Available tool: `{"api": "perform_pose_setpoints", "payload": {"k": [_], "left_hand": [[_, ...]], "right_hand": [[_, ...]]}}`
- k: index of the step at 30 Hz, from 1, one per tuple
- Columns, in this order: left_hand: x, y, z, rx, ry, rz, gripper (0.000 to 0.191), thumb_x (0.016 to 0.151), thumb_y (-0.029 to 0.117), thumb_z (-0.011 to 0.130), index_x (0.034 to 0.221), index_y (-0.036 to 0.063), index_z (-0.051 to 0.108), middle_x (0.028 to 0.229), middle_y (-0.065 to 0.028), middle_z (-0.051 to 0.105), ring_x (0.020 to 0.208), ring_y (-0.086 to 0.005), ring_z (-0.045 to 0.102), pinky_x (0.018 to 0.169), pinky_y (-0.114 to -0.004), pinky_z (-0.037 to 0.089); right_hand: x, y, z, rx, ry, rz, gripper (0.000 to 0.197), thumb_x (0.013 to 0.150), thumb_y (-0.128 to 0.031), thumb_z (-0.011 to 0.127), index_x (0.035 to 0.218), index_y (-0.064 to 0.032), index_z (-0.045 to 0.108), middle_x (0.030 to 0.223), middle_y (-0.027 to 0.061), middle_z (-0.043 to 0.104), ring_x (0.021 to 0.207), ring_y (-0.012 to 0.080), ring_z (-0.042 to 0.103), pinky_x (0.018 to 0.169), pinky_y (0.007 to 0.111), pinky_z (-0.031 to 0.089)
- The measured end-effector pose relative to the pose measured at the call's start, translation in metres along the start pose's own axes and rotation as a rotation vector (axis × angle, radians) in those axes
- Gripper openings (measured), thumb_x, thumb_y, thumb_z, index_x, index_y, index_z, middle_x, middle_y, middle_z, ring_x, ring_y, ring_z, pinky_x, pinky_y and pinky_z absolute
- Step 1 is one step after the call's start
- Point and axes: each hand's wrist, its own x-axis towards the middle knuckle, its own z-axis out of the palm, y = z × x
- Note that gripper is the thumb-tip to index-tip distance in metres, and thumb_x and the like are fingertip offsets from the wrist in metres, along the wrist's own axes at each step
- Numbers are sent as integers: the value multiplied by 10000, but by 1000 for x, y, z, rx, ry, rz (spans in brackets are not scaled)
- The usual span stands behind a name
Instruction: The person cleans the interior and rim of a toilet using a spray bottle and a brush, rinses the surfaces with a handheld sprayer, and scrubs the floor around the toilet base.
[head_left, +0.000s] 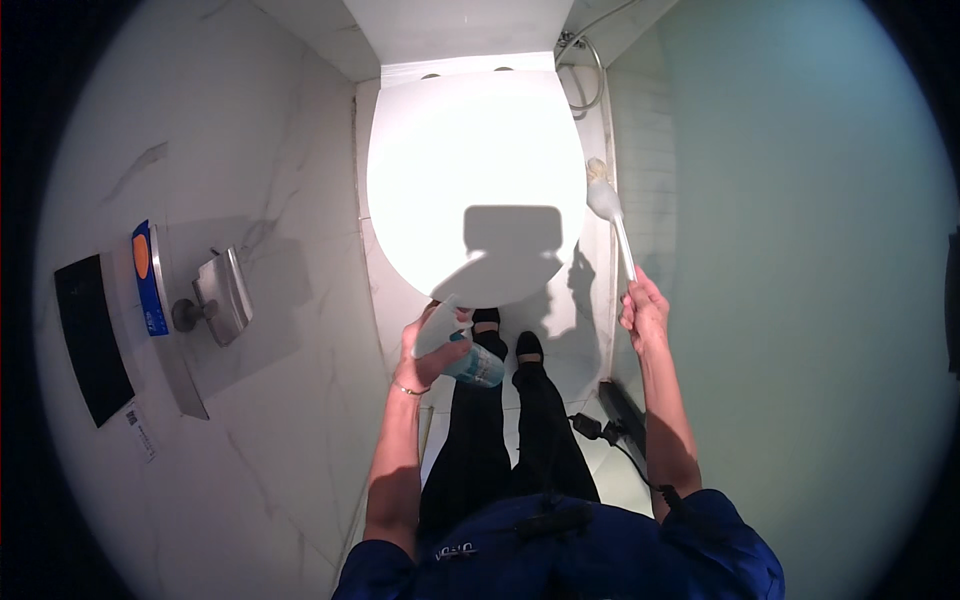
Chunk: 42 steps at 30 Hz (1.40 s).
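Observation:
My left hand (431, 360) grips a spray bottle (480, 366) with a white trigger head and a pale blue body that bears writing. It is held tilted below the front edge of a white toilet lid (472, 150), which is down. In my right hand (646, 311) is the white handle of a toilet brush (606, 199). The brush head, with yellowish bristles, points away from me beside the right edge of the lid. My fingers wrap the lower end of the handle. The toilet seat and bowl are hidden under the lid.
On the left marble-patterned wall are a metal toilet-paper holder (223, 296), a metal shelf (180, 375) with a blue-and-orange packet (150, 277), and a black panel (94, 341). A frosted glass panel (787, 300) stands to the right. A hose (600, 75) hangs behind the toilet.

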Motion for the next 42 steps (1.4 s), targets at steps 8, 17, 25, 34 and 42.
{"api": "perform_pose_setpoints", "payload": {"k": [8, 17, 25, 34, 42], "left_hand": [[28, 94, 0, 95, 33, 295, 351, 618, -66, 668, 958, -40, 585, 1173, -123, 567, 1123, -307, 570, 949, -394, 423], [16, 67, 1, 245, -24, 223, 386, 625, -90, 731, 984, -25, 604, 1171, -107, 558, 1088, -189, 550, 893, -298, 457], [13, 33, 3, 263, 49, 144, 456, 603, -96, 630, 1050, -25, 577, 1052, -74, 597, 1100, -244, 573, 906, -359, 467], [37, 154, -14, 331, -20, 360, 549, 696, 108, 732, 1195, -35, 557, 1041, -88, 634, 1019, -188, 591, 890, -321, 464], [185, 321, -63, 686, -18, 437, 471, 721, 162, 688, 1162, 32, 583, 1047, -64, 627, 960, -165, 606, 803, -306, 483]], "right_hand": [[-12, -67, -14, -299, -58, -102, 402, 916, -102, 524, 1311, -34, 500, 615, -19, 503, 425, 48, 367, 372, 200, 297], [106, -183, 114, -1126, -280, -798, 386, 862, -182, 547, 1229, -68, 586, 745, 117, 638, 673, 196, 618, 669, 323, 489], [176, -160, 147, -1280, 16, -710, 350, 819, -106, 475, 1130, -89, 636, 1051, 220, 626, 1027, 401, 567, 891, 441, 456], [62, -101, 1, -517, -68, -236, 355, 890, -139, 561, 1222, -14, 582, 638, -9, 544, 461, 44, 401, 398, 215, 299], [28, -118, 55, -651, -255, -443, 342, 911, -125, 523, 1229, -11, 575, 688, 17, 578, 572, 69, 509, 522, 234, 420]]}}
